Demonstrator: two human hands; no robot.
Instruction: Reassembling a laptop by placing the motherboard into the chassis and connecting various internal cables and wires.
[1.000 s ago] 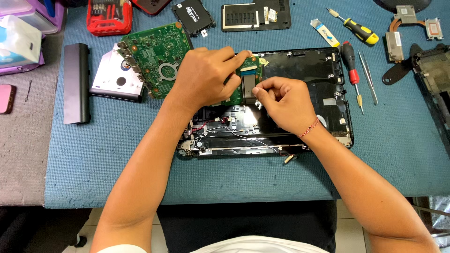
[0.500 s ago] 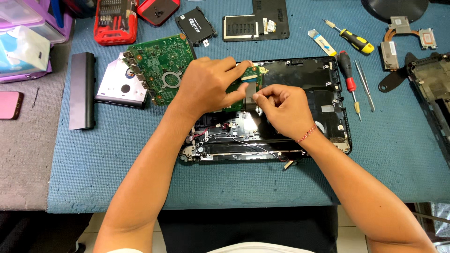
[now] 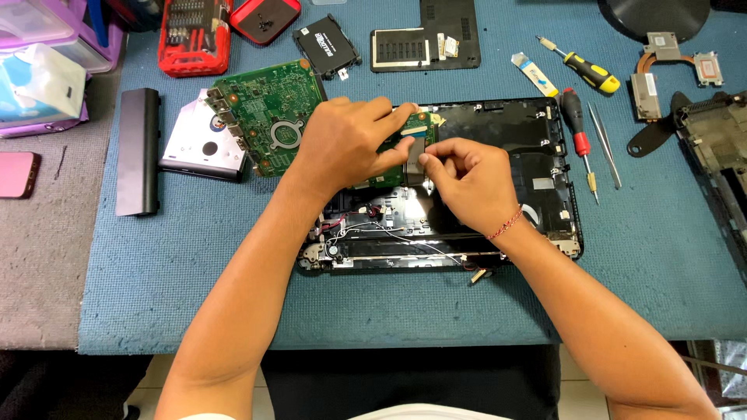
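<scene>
Head view: a person works over an opened black laptop base [image 3: 537,167] lying on a blue mat [image 3: 156,280] on the bench. The left hand [image 3: 346,144] lies flat on a green circuit board [image 3: 268,117], fingers spread narrow, thumb pressing the board's right end where it overhangs the base's upper left corner. The right hand [image 3: 467,183] meets it at about 3 o'clock, thumb and forefinger pinched on a small flat grey piece [image 3: 415,159], possibly a ribbon cable, though the fingers hide most of it. Loose wires [image 3: 389,229] trail across the base at 6 o'clock from the hands.

At 9 o'clock of the board lies a silver optical drive [image 3: 194,144], partly under it, and farther out a long black battery [image 3: 138,152]. At 12 o'clock sit a red bit case [image 3: 193,35], a black drive [image 3: 325,47] and a black cover panel [image 3: 424,35]. At 3 o'clock of the base lie a red-handled screwdriver [image 3: 578,140] and tweezers [image 3: 604,155], with a yellow-handled screwdriver [image 3: 587,71] at 1 o'clock.
</scene>
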